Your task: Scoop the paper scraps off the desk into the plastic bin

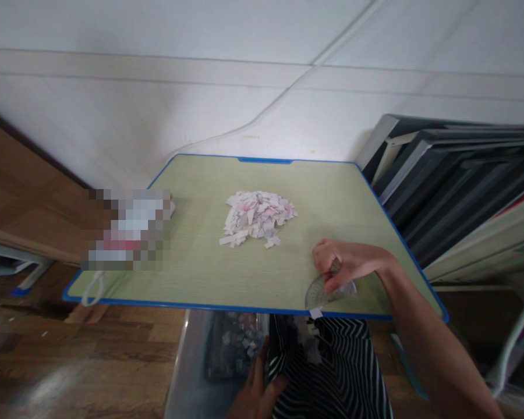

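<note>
My right hand (pixel 338 262) is closed on a clear protractor (pixel 313 293), which lies flat near the front edge of the folding table (pixel 192 279). A small white paper scrap (pixel 316 313) sits at the table's edge beside the protractor. Below the tabletop, my left hand (pixel 257 387) grips the side of a clear plastic bin (pixel 187 364), thumb apart from the fingers. Paper scraps (pixel 244 340) lie inside that bin. At the table's middle is a heap of torn white and pinkish paper pieces (pixel 259 215), with neither hand touching it.
A blurred-out package (pixel 131 233) occupies the table's left side, a white loop (pixel 92 289) hanging from it. Dark flat panels (pixel 458 169) lean at the right. A cardboard box (pixel 30 192) stands left. More scraps rest on the striped cloth (pixel 340 372) over my lap.
</note>
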Motion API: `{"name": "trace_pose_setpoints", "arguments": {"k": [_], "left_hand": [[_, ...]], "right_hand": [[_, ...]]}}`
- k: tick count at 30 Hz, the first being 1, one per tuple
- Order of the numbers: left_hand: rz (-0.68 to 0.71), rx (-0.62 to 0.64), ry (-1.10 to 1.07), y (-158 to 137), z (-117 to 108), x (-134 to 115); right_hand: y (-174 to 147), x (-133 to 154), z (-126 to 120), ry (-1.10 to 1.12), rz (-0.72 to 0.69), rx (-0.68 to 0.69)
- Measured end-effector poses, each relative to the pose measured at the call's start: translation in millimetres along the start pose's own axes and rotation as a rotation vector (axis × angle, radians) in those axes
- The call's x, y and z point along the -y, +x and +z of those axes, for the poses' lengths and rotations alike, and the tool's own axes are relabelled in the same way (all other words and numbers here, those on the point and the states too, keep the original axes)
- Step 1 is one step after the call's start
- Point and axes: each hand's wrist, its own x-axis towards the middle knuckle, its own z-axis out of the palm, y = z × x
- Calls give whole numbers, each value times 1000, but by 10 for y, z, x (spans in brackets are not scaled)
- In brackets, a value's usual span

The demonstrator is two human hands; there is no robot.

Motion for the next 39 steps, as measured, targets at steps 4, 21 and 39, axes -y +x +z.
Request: {"name": "trace_pose_setpoints", "arguments": {"k": [4, 21, 39], "left_hand": [[43, -14, 0, -14, 78, 70], [37, -19, -51, -44, 144, 111], [64, -57, -19, -21, 77, 69]], "right_hand": [[-12, 38, 0, -6, 2, 19], [-16, 46, -11, 160, 98, -108], [333, -140, 142, 343, 309, -958]]}}
